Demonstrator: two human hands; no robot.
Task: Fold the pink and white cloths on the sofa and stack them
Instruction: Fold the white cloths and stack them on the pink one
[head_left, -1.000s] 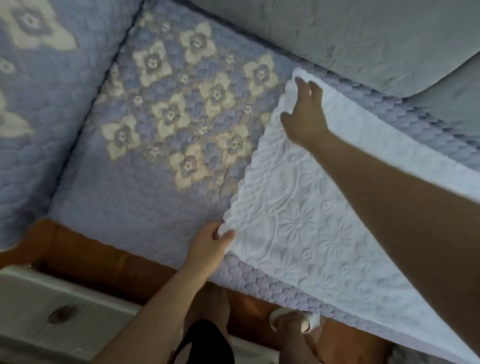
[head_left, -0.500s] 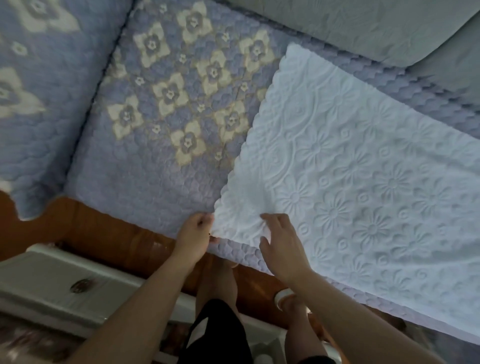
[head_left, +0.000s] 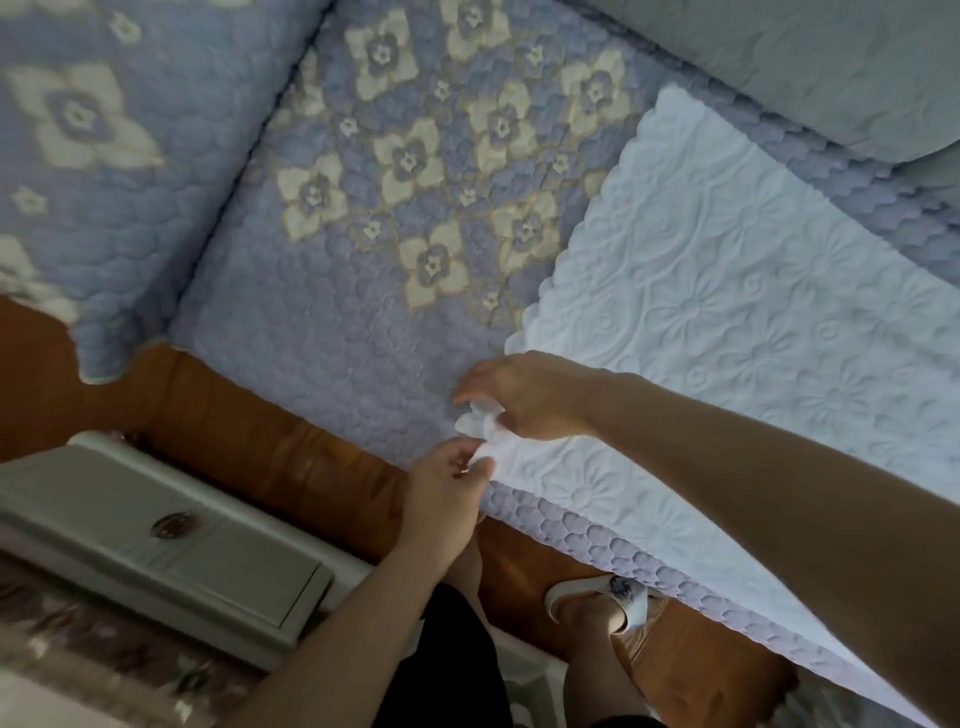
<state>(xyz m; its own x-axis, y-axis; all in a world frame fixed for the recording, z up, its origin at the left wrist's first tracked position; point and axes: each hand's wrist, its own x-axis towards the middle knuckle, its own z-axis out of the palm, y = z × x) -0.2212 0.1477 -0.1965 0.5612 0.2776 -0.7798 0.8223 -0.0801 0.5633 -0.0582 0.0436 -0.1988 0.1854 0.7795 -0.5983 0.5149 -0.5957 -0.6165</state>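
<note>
From the head camera, the white cloth (head_left: 727, 322) lies spread flat over the right half of the sofa seat (head_left: 322, 332), its scalloped left edge running from the back cushion (head_left: 810, 57) down to the near corner. Both hands meet at that corner! The left hand (head_left: 447, 488) pinches the cloth's corner tip between thumb and fingers, right at the front edge of the seat. The right hand (head_left: 524, 395) reaches across just above it, fingers curled round a small bunch of the same corner, lifted a touch off the blue floral quilted cover (head_left: 415, 166). The two hands sit just beside each other, nearly touching. Left of the cloth, a wide stretch of the patterned seat lies bare. Below the seat's front edge runs the brown wooden sofa frame (head_left: 249, 431), and near it a pale cabinet (head_left: 197, 551) by the person's legs.
</note>
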